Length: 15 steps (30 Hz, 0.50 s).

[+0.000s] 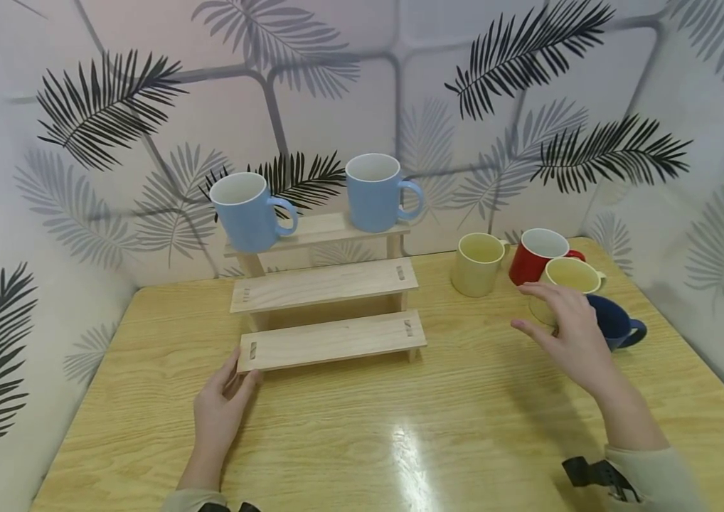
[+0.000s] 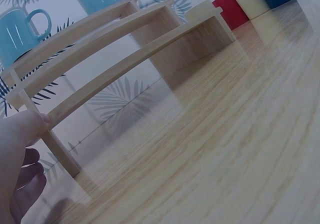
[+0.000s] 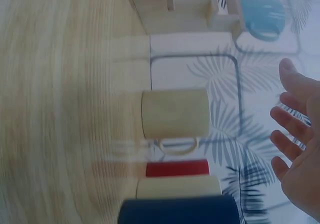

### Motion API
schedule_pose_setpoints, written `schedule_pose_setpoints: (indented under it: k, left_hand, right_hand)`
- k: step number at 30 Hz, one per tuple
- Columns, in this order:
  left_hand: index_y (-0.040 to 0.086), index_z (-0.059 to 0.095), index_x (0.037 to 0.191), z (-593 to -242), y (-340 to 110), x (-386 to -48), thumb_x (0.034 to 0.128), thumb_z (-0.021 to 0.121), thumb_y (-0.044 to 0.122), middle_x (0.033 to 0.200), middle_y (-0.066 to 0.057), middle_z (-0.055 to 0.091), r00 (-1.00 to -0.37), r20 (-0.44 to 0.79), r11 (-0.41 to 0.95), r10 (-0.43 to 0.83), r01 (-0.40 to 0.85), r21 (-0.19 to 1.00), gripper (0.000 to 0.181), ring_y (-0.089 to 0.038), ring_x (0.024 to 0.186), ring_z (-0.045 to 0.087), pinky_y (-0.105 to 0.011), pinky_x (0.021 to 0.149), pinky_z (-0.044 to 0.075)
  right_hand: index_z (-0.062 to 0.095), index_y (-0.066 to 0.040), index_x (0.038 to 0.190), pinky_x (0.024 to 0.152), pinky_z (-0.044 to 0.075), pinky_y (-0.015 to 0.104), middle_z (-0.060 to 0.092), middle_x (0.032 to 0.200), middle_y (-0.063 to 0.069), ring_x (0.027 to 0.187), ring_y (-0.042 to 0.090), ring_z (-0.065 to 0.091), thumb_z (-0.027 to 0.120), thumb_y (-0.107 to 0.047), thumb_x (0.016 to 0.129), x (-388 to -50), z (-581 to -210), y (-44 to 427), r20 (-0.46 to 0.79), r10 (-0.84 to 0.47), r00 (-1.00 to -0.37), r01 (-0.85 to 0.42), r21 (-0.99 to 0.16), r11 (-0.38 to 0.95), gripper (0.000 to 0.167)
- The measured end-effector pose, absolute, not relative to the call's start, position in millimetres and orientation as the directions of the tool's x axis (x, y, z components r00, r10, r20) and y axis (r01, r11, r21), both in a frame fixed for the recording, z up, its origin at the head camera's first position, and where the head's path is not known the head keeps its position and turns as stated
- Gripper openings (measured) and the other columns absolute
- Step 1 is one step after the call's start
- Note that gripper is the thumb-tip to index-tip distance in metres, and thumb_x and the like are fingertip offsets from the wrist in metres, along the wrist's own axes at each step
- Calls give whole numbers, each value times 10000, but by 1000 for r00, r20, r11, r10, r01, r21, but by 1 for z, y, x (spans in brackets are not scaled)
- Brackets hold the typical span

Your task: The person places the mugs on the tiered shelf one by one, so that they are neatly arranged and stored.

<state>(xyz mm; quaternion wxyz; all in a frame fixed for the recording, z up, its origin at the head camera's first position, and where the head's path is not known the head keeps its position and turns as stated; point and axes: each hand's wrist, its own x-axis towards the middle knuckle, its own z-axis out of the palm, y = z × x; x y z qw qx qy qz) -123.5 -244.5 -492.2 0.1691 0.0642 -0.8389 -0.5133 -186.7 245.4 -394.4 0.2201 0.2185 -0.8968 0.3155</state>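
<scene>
A three-step wooden rack (image 1: pixel 330 345) stands on the table, with two light blue mugs (image 1: pixel 248 217) on its top step. My left hand (image 1: pixel 220 405) holds the front left end of the lowest step, thumb at the front edge; the left wrist view shows that hand (image 2: pixel 22 154) against the rack's side. My right hand (image 1: pixel 570 338) hovers over the mugs at the right, fingers spread and holding nothing. Below and behind it are a cream mug (image 1: pixel 572 274) and a dark blue mug (image 1: pixel 611 323), both partly hidden by the hand in the head view.
Another cream mug (image 1: pixel 477 267) stands between the rack and a red mug (image 1: pixel 531 256). Behind the table (image 1: pixel 336 441) rises a wall (image 1: pixel 349 85) with a leaf pattern. The two lower steps of the rack carry no mugs.
</scene>
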Motion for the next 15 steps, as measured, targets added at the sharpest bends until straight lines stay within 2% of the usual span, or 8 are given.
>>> schedule_pose_setpoints:
  k: [5, 10, 13, 15]
  left_hand:
    - [55, 484, 1397, -494, -245, -124, 907, 679, 255, 1389, -188, 472, -932, 216, 466, -290, 59, 883, 564, -330, 1210, 511, -119, 917, 436]
    - [49, 487, 1394, -494, -245, -124, 908, 678, 258, 1386, -182, 478, -930, 222, 471, -293, 62, 880, 562, -328, 1205, 516, -116, 911, 438]
    - [49, 483, 1396, -494, -245, -124, 911, 673, 268, 1388, -181, 475, -931, 224, 474, -290, 64, 878, 566, -325, 1206, 515, -107, 907, 435]
    - [54, 482, 1398, -493, -245, -124, 911, 672, 275, 1390, -180, 474, -931, 221, 476, -290, 60, 877, 568, -324, 1207, 515, -98, 903, 433]
  right_hand:
    - [604, -7, 1190, 926, 320, 661, 550, 1237, 204, 1147, 429, 445, 839, -92, 704, -185, -395, 271, 543, -245, -803, -512, -419, 750, 546]
    - [596, 25, 1182, 929, 336, 672, 521, 1243, 244, 1140, 480, 435, 867, -72, 632, -183, -397, 297, 551, -244, -798, -508, -397, 765, 621]
    - [586, 46, 1187, 943, 339, 672, 505, 1243, 270, 1140, 505, 425, 861, -67, 648, -181, -397, 311, 537, -237, -810, -495, -409, 766, 616]
    - [576, 56, 1194, 960, 314, 677, 492, 1246, 287, 1137, 520, 414, 831, -70, 709, -178, -397, 321, 532, -238, -813, -499, -424, 756, 562]
